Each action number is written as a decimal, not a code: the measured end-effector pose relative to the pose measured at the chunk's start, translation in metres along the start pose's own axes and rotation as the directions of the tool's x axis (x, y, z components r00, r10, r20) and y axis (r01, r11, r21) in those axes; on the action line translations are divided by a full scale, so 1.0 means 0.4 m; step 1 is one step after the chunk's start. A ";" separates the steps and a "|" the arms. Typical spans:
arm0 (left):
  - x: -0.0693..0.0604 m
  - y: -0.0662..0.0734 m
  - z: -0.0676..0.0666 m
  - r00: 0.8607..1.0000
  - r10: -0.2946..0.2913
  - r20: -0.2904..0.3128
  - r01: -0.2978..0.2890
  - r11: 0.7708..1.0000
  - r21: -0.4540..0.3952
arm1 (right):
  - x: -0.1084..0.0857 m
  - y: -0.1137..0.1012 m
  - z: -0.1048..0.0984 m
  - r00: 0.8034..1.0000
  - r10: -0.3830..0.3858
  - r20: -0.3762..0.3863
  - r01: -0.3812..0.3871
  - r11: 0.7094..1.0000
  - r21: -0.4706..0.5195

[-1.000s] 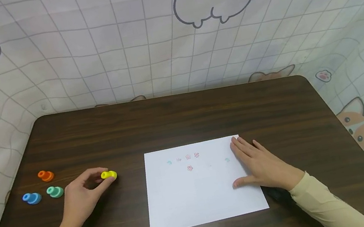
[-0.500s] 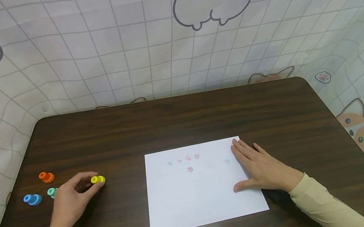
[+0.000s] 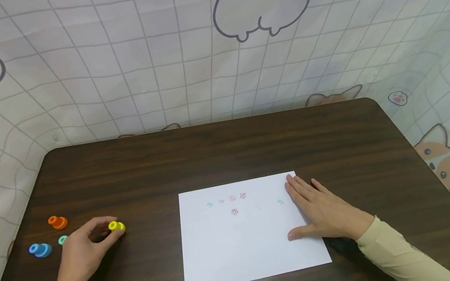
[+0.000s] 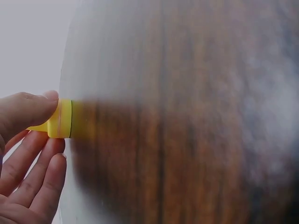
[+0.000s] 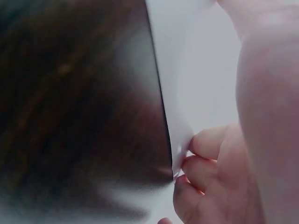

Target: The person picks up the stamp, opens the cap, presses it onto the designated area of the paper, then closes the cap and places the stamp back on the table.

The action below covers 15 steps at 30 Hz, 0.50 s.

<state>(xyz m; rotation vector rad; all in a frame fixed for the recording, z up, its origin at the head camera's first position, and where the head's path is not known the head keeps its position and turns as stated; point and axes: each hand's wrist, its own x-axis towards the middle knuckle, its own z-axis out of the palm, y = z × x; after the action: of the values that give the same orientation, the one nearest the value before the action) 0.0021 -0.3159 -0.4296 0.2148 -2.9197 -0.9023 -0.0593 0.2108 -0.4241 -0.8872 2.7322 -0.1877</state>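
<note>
My left hand [image 3: 79, 251] pinches a small yellow stamp [image 3: 116, 226] between thumb and fingers, left of the paper. In the left wrist view the thumb lies along one side of the yellow stamp [image 4: 60, 119], and its wide base meets the wooden surface. A green stamp [image 3: 62, 239] sits behind that hand, mostly hidden by it. Spread flat, my right hand [image 3: 324, 206] rests on the right edge of a white sheet of paper [image 3: 236, 254]. Small red flower prints [image 3: 234, 212] and faint green-blue marks [image 3: 280, 202] show on the sheet.
An orange stamp [image 3: 57, 222] and a blue stamp [image 3: 40, 250] stand at the left of the dark wooden table [image 3: 218, 154]. Behind and beside the table hangs a white grid-patterned cloth [image 3: 172, 44] with cartoon dogs.
My left hand has moved left with the yellow stamp, away from the paper, and now covers most of the green stamp. The right hand stays on the sheet.
</note>
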 end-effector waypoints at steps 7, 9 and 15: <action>-0.002 -0.005 -0.005 1.000 0.002 -0.005 -0.002 1.000 0.025 | -0.001 -0.002 -0.002 1.000 0.008 0.012 -0.008 1.000 -0.007; -0.001 -0.006 -0.006 1.000 0.011 -0.006 -0.011 1.000 0.025 | 0.000 -0.002 -0.002 1.000 0.010 0.016 -0.010 1.000 -0.006; 0.002 -0.003 -0.006 0.999 0.029 -0.016 -0.029 0.999 0.036 | 0.002 0.000 0.000 1.000 0.005 0.011 -0.005 1.000 -0.002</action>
<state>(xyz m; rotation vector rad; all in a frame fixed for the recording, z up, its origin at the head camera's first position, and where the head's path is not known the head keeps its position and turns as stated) 0.0017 -0.3184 -0.4284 0.1810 -2.9177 -0.8402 -0.0601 0.2103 -0.4244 -0.8799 2.7245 -0.1790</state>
